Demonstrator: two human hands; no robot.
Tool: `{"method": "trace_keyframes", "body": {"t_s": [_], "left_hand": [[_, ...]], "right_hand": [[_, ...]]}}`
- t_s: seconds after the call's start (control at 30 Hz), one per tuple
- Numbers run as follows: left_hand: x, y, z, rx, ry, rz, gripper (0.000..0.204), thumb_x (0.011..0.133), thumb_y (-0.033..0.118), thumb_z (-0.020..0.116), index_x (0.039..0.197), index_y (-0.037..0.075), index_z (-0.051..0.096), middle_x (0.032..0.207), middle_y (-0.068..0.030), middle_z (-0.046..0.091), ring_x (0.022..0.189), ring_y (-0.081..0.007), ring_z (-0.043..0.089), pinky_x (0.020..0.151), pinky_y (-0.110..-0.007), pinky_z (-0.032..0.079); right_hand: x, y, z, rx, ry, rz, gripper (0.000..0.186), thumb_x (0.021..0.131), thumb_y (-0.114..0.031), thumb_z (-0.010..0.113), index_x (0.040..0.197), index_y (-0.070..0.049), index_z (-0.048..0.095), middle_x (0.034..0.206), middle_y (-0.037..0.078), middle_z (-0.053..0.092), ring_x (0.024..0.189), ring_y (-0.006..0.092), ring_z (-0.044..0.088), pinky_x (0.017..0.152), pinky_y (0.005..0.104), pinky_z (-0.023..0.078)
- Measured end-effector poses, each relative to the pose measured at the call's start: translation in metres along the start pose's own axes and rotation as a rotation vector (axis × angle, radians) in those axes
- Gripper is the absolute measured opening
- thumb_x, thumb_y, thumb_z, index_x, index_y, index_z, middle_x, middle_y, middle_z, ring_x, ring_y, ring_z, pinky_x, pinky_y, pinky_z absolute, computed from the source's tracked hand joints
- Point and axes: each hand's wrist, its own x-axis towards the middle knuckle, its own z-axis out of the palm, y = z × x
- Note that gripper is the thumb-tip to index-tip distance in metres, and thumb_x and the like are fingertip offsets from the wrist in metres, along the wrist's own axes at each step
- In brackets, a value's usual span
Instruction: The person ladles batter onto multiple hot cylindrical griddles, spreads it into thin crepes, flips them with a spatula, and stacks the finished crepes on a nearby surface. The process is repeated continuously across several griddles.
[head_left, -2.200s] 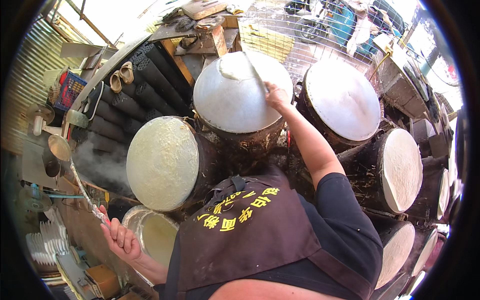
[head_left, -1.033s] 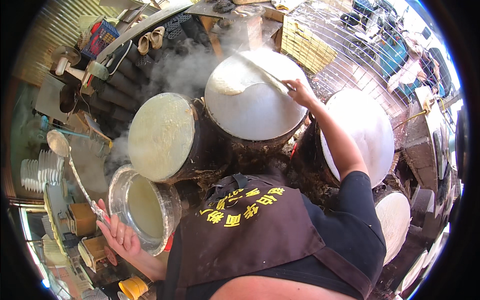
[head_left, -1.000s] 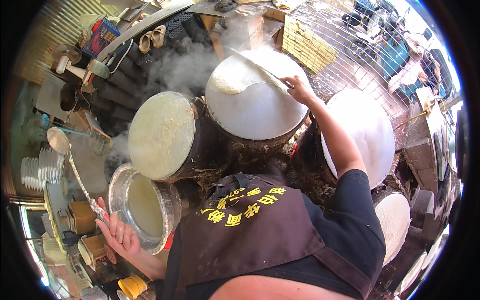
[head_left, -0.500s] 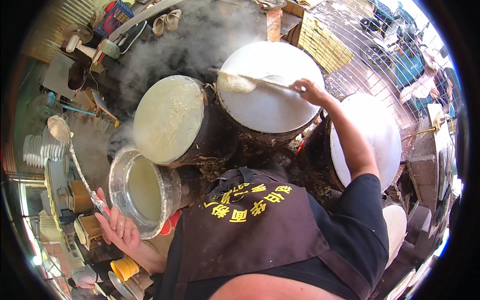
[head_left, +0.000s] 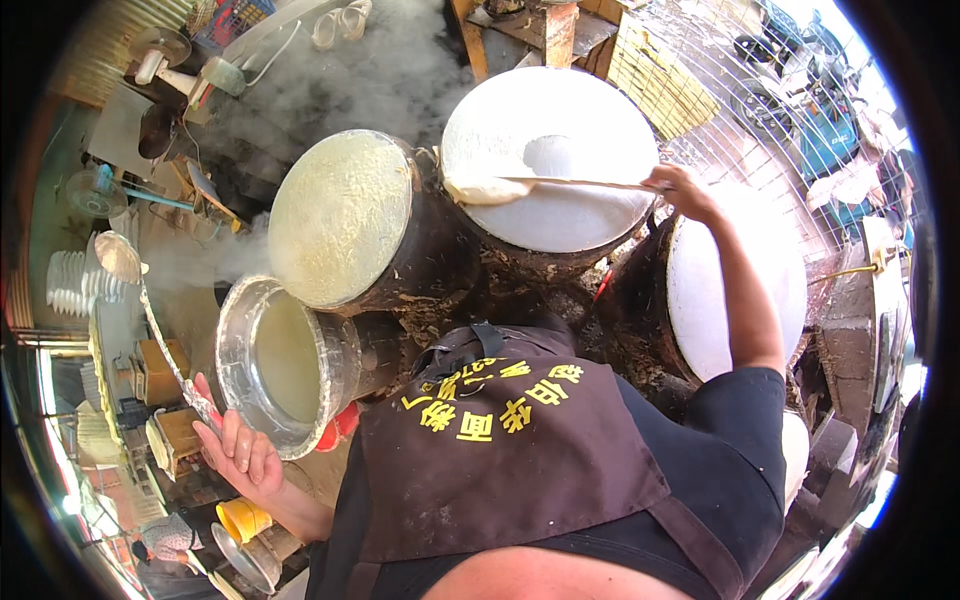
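My left hand point(head_left: 240, 450) is closed around the handle of a long ladle point(head_left: 120, 258), whose bowl is held up at the left, apart from the pot. Next to that hand stands a metal pot point(head_left: 223, 350) of pale, thin batter point(head_left: 290, 365). My right hand point(head_left: 686, 190) grips the right end of a thin, flat stick point(head_left: 590, 182). It lies almost level over the near half of the middle round griddle point(head_left: 550, 95). A pale lump of batter point(head_left: 490, 190) clings to its far end, by the griddle's left edge.
Pale yellowish batter covers the left griddle point(head_left: 340, 215). A third griddle point(head_left: 740, 290) stands at the right, under my right forearm. Steam point(head_left: 390, 60) drifts behind. Stacked white dishes point(head_left: 70, 280) and a yellow bucket point(head_left: 243, 520) are at the left. A wire grid point(head_left: 740, 130) is at the far right.
My right hand has moved right, toward the griddle's right edge, and the stick now lies more level. The batter lump has shifted nearer to me. My left hand holds the ladle much as before.
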Motion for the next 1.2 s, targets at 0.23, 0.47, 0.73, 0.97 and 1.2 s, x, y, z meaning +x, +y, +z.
{"method": "trace_keyframes", "body": {"t_s": [0.23,0.47,0.73,0.97,1.2], "left_hand": [[-0.001,-0.004,0.007,-0.051,-0.018,-0.026,0.057,0.104,0.031,0.035,0.152,0.017,0.008,0.067,-0.0025,0.035,0.038,-0.0058,0.028,0.026,-0.018,0.029],[0.008,0.003,-0.008,-0.102,-0.079,-0.092,0.055,0.104,0.027,0.036,0.151,0.01,0.012,0.068,-0.0043,0.037,0.042,-0.0076,0.032,0.027,-0.018,0.031],[0.037,0.028,-0.039,-0.09,-0.148,-0.171,0.056,0.104,0.027,0.036,0.151,0.01,0.011,0.068,-0.004,0.036,0.042,-0.0069,0.032,0.027,-0.018,0.031],[0.064,0.071,-0.062,-0.094,-0.24,-0.292,0.057,0.104,0.03,0.035,0.151,0.015,0.007,0.068,-0.003,0.035,0.039,-0.0055,0.028,0.026,-0.017,0.03],[0.086,0.101,-0.102,-0.13,-0.306,-0.387,0.058,0.104,0.03,0.034,0.152,0.018,0.004,0.067,-0.0024,0.035,0.038,-0.0044,0.027,0.025,-0.016,0.028]], "right_hand": [[0.001,0.01,0.01,0.02,0.207,-0.002,0.037,0.075,0.012,0.05,0.102,-0.007,0.067,0.097,0.012,0.06,0.096,0.0271,0.056,0.086,0.0386,0.046],[-0.098,-0.028,-0.003,-0.016,0.106,0.134,0.041,0.077,0.016,0.044,0.102,-0.005,0.068,0.1,0.014,0.057,0.1,0.0296,0.056,0.091,0.0388,0.046],[-0.138,-0.164,0.1,0.671,0.233,0.417,0.053,0.083,0.002,0.058,0.132,-0.015,0.051,0.085,0.004,0.059,0.07,0.012,0.056,0.061,0.0269,0.05],[-0.075,-0.268,0.251,0.793,0.276,0.329,0.047,0.096,-0.012,0.05,0.142,-0.017,0.042,0.075,0.002,0.057,0.055,0.0074,0.051,0.047,0.0243,0.045],[-0.156,-0.251,0.224,0.831,0.389,0.599,0.048,0.092,-0.01,0.053,0.139,-0.019,0.048,0.07,0.001,0.059,0.05,0.0057,0.052,0.041,0.0229,0.044]]}}
